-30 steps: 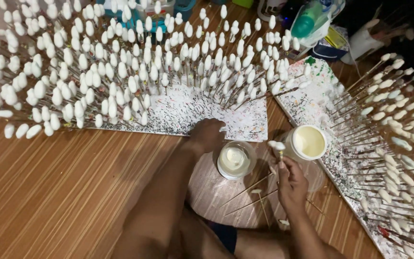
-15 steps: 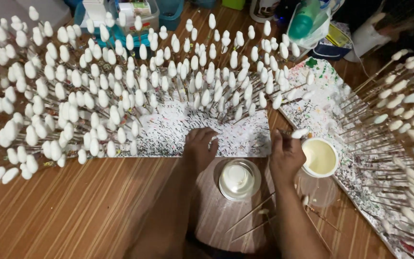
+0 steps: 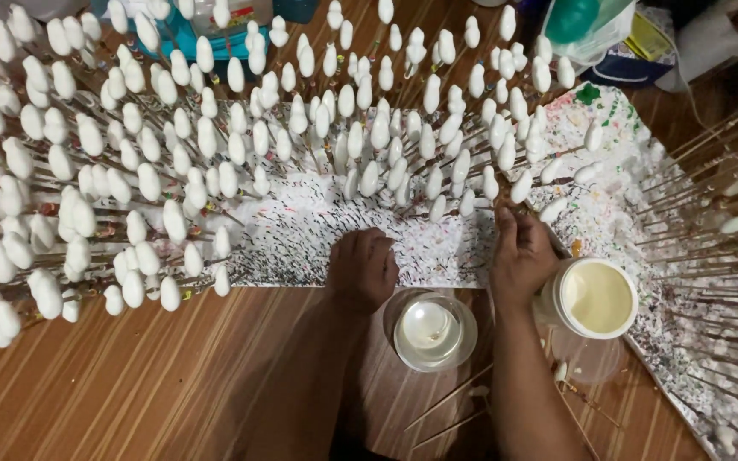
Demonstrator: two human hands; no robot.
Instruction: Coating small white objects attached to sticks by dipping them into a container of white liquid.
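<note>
The white foam board [image 3: 369,243] lies flat on the wooden floor [image 3: 130,384], its surface pitted with countless small dark holes and flecked with colour toward the right end. From it rise thin wooden sticks, each capped with a smooth, white, egg-shaped blob [image 3: 369,177] with a matte coating; there are far too many to count, well over a hundred, packed in slanted rows across the left and middle. A second bank of sticks [image 3: 728,222] fans out at the right edge, its tips mostly blurred.

The left hand [image 3: 362,269] rests palm down on the near edge of the board, fingers curled loosely and spread against the foam, gripping nothing. The right hand [image 3: 521,256] lies at the board just beside the nearest capped sticks, fingers bent inward; whether it pinches a stick there cannot be told.

Two round containers stand near the hands. A clear glass jar [image 3: 430,329] with a white, waxy filling sits between the wrists on the floor. A white plastic tub [image 3: 595,297] of creamy pale-yellow liquid touches the right hand's outer side, resting on the speckled end of the board. Three or four bare sticks [image 3: 450,408] lie loose on the floor below the jar. A green balloon-like shape [image 3: 572,17] shows at the top right.
</note>
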